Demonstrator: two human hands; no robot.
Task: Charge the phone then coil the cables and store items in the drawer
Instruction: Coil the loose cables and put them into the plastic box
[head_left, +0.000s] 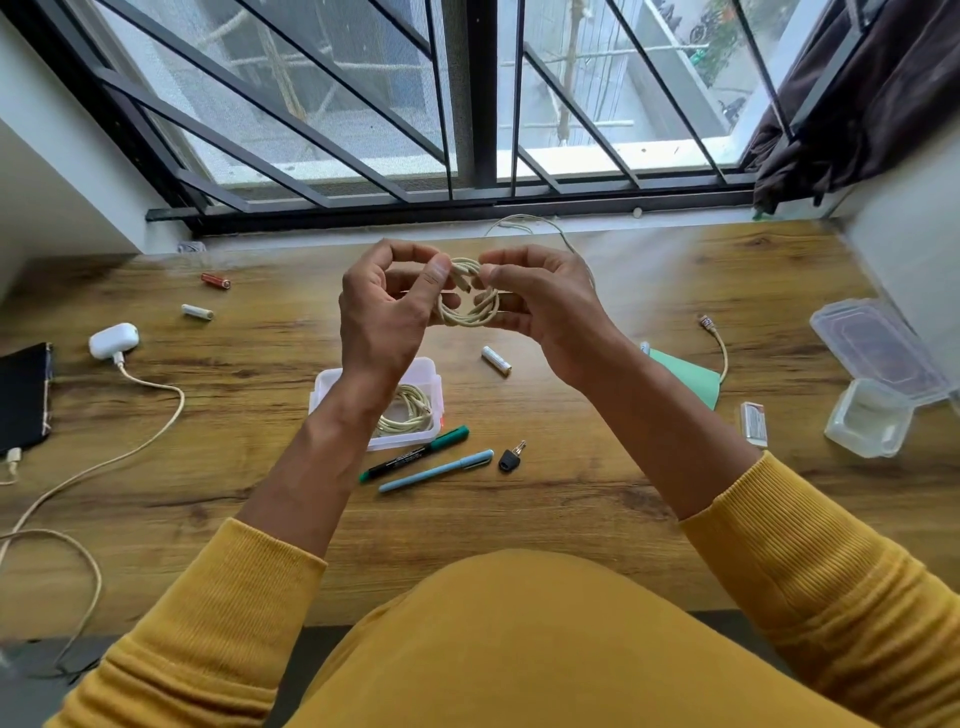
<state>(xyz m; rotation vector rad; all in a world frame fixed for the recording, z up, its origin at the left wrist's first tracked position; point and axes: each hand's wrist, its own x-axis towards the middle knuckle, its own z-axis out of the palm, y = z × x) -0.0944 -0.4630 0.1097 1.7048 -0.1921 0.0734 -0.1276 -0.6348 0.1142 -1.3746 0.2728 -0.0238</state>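
Above mid-desk (571, 493), toward the window edge: left hand (387, 317) and right hand (540, 306) both pinching the coil (470, 314). Best kept tight, end tucked through, then dropped beside the other coil in the box (431, 379) at desk centre.

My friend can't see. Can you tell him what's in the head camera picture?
Two hands, the left hand and right hand, hold a small coiled cream cable above a wooden desk by a barred window. Below sits a clear box with another coiled cable inside, beside two pens, batteries and a key.
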